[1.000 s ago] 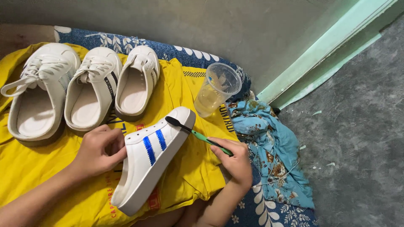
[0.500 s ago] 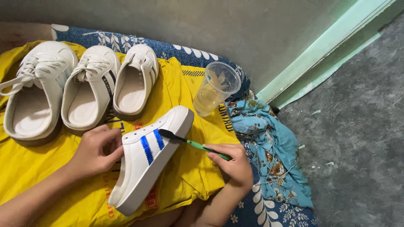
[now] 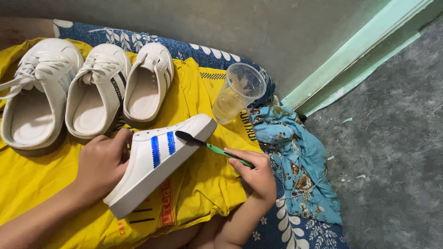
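My left hand (image 3: 102, 160) grips a white slip-on shoe with two blue stripes (image 3: 159, 161), holding it on its side over a yellow cloth (image 3: 198, 184). My right hand (image 3: 258, 173) holds a green toothbrush (image 3: 210, 146) by its handle. The brush's dark bristle head rests on the shoe's side, just right of the blue stripes.
Three more white shoes (image 3: 94, 92) stand in a row at the back left on the yellow cloth. A clear plastic cup with yellowish liquid (image 3: 237, 92) stands behind the held shoe. A crumpled blue patterned cloth (image 3: 300, 157) lies to the right, beside grey floor (image 3: 392, 152) and a wall.
The brush head has slid from the shoe's toe down along its side toward the blue stripes. The shoe has shifted slightly in my left hand.
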